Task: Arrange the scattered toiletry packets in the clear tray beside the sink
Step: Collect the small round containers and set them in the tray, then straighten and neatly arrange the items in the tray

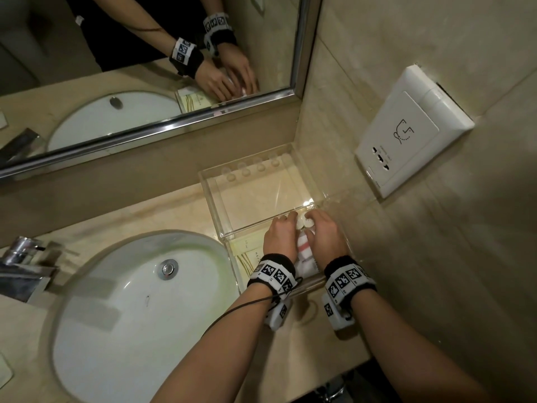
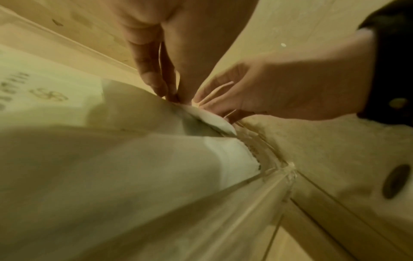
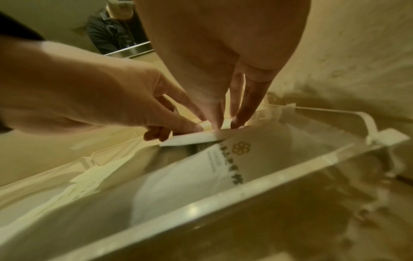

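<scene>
The clear tray (image 1: 215,209) stands right of the sink, and both hands are in its near compartment. My left hand (image 1: 286,220) pinches the upper edge of a white packet (image 3: 192,139) between thumb and curled fingers. My right hand (image 1: 309,225) sets its straight fingertips (image 3: 236,121) on the same edge, close beside the left fingers (image 2: 154,83). Under the hands lie a white packet with pink stripes (image 1: 305,251) and one with a gold flower mark (image 3: 225,159). Cream packets with gold lines (image 1: 247,257) lie at the compartment's left end. The palms hide the rest.
The tray's far compartment (image 1: 261,193) holds nothing, with a row of round holes (image 1: 252,167) behind it. The white sink (image 1: 139,309) and chrome tap (image 1: 26,266) are to the left. A mirror (image 1: 145,68) is behind and a wall socket plate (image 1: 412,129) to the right.
</scene>
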{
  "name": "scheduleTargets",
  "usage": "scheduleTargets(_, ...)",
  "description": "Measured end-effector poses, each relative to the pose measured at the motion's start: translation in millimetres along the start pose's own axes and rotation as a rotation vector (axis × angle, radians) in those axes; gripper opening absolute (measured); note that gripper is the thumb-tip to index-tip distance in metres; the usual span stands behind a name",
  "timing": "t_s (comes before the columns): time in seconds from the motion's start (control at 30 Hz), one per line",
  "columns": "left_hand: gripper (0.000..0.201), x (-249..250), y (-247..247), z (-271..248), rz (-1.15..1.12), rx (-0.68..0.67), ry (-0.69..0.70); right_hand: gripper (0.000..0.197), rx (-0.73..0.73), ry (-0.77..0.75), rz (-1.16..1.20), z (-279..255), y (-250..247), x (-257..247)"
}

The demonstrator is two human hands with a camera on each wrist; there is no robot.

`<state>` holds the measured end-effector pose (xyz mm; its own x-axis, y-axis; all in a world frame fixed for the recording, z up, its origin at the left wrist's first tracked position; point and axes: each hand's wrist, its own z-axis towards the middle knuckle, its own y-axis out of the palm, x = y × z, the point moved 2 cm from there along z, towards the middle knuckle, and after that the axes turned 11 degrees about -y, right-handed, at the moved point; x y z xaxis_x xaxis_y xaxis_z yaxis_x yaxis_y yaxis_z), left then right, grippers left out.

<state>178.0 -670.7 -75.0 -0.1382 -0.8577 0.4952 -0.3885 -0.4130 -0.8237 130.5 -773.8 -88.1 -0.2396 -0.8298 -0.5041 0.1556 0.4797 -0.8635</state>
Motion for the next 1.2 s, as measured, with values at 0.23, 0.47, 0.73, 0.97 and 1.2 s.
scheduleTargets(0.23, 0.024, 3.2, 3.6, 4.2, 0.076, -0.010, -0.012, 0.046, -0.060, 0.025, -0.056, 6.4, -4.6, -3.6)
scheduleTargets(0.47, 0.038, 9.3, 3.5, 3.4, 0.112, -0.059, -0.054, 0.052, -0.126, 0.040, -0.103, 7.2, -7.2, -8.8)
scheduleTargets(0.73, 0.033, -9.6, -25.3, -17.0, -0.032, 0.024, -0.009, 0.033, 0.004, 0.071, 0.014, -6.6, -16.4, -24.9)
scheduleTargets(0.97, 0.020, -90.1, -78.4, -55.2, -0.276, 0.177, -0.094, 0.021, 0.026, -0.106, 0.211, -21.9, -1.9, -93.7)
scheduleTargets(1.2, 0.014, -228.0, -129.0, -136.7, -0.333, 0.273, -0.397, 0.015, -0.143, -0.363, 0.266, -50.9, 60.7, -220.2)
